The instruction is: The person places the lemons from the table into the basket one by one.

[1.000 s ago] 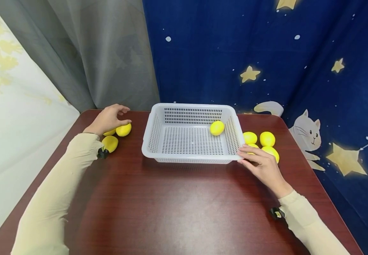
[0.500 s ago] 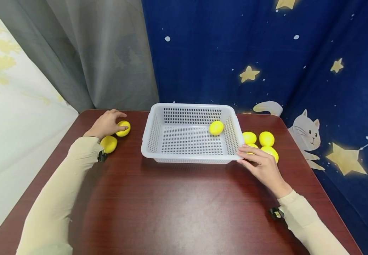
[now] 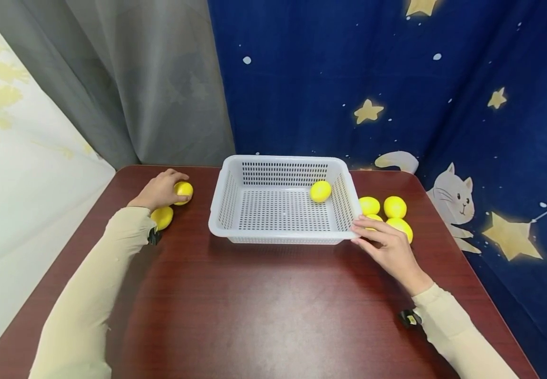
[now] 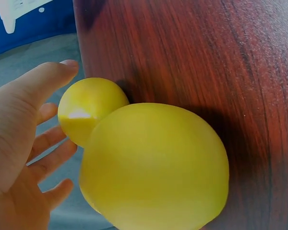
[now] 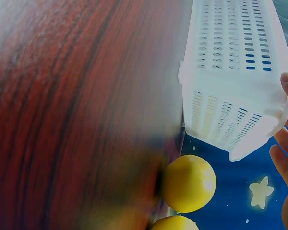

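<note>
In the head view my left hand (image 3: pixel 160 189) is at a lemon (image 3: pixel 184 193) on the left of the table, thumb in front of it and fingers over its far side. The left wrist view shows the fingers spread and fairly straight beside that lemon (image 4: pixel 89 108). A nearer lemon (image 4: pixel 158 163) fills the middle there; the head view has a lemon (image 3: pixel 161 217) by the wrist. My right hand (image 3: pixel 389 247) grips the near right corner of a white plastic basket (image 3: pixel 282 233), fingers on its rim and thumb below. One lemon (image 3: pixel 320 191) lies inside, toward the right.
Several lemons are grouped right of the basket, among them a lemon (image 3: pixel 395 207) at the back and another lemon (image 3: pixel 400 228) partly behind my right hand. The dark red table (image 3: pixel 254 310) ends at the back against a grey curtain (image 3: pixel 173 95) and a blue curtain (image 3: pixel 297 89).
My left hand has lowered and closed in around the far left lemon. Another lemon seen under that hand at first is now hidden. The right hand keeps its grip on the basket.
</note>
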Demonstrator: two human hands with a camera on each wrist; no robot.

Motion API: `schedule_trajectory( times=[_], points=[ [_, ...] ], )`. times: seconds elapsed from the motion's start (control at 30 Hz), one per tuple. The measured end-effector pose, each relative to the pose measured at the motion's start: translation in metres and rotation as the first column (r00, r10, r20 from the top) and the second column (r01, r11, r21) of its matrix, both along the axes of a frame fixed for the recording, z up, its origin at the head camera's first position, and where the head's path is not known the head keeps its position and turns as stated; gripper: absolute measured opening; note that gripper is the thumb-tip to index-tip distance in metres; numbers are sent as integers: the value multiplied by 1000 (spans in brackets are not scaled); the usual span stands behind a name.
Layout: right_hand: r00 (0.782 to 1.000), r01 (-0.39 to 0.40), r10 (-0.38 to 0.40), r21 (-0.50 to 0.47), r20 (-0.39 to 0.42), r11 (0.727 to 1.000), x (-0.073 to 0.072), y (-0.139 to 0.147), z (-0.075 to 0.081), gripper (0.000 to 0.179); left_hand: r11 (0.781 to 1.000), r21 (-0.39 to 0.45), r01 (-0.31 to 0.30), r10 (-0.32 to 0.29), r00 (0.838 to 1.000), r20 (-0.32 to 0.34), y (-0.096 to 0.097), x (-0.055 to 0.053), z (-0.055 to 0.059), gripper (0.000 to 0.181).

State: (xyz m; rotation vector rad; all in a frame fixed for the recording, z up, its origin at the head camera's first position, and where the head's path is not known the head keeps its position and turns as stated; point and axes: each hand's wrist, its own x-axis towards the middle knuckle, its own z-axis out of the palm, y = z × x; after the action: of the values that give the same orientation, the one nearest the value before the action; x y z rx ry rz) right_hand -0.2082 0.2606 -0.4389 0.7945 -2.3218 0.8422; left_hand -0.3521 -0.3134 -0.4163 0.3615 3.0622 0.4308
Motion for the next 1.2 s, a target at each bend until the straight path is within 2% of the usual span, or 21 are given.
schedule_trajectory(
  times=[0.3, 0.5, 0.77, 1.2],
  points=[
    [1000, -2, 2, -7, 12, 1000, 1, 0, -1, 49, 1000, -19, 21, -21, 1000, 3, -2, -1, -6, 67],
    [1000, -16, 16, -19, -10, 1000, 0, -1, 0, 49, 998, -39, 44, -44, 999, -2, -3, -2, -8, 69],
    [1000, -21, 21, -24, -16, 999, 0, -2, 0, 48, 999, -21, 43, -42, 999, 22, -3, -4, -9, 69],
    [1000, -7, 7, -22, 7, 1000, 1, -1, 0, 48, 1000, 4, 31, -31, 999, 22, 1, -1, -9, 65]
  ],
)
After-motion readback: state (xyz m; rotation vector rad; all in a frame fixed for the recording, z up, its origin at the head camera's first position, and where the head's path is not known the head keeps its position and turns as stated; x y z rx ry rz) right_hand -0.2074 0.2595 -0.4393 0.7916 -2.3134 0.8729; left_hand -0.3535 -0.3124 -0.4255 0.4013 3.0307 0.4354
